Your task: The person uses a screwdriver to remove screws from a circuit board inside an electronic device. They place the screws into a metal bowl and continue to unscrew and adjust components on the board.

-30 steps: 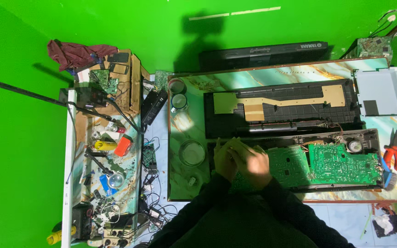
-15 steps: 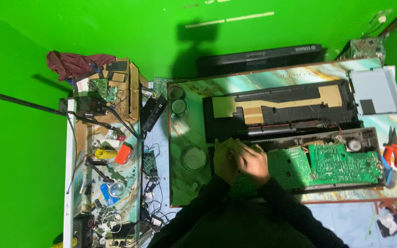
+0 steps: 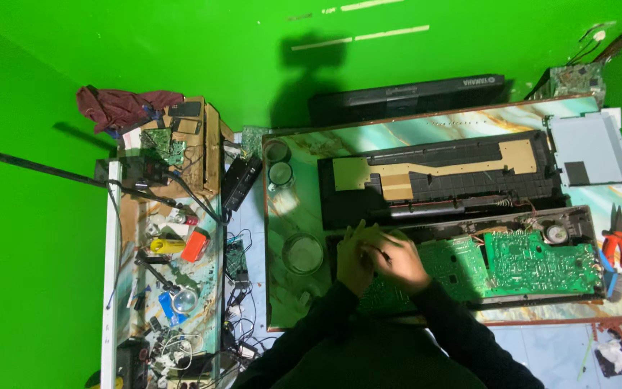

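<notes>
Both my hands are close together over the left end of an opened black keyboard case (image 3: 577, 223) that lies on the marbled table (image 3: 426, 130). Green circuit boards (image 3: 534, 263) fill the case. My left hand (image 3: 353, 258) rests at the case's left edge with its fingers pointing away from me. Touching it on the right, my right hand (image 3: 399, 261) has its fingers curled over the left circuit board (image 3: 449, 268). Anything held in either hand is hidden. The black key bed (image 3: 440, 176) with a tan cardboard strip lies just beyond the case.
Red-handled pliers (image 3: 617, 245) lie at the table's right end, near a grey panel (image 3: 588, 148). A glass dish (image 3: 302, 253) and two jars (image 3: 279, 164) sit left of the case. A side bench (image 3: 170, 288) at left is crowded with tools, wires and parts.
My hands stay at the left end of the case, with only small finger shifts. The view has drifted slightly.
</notes>
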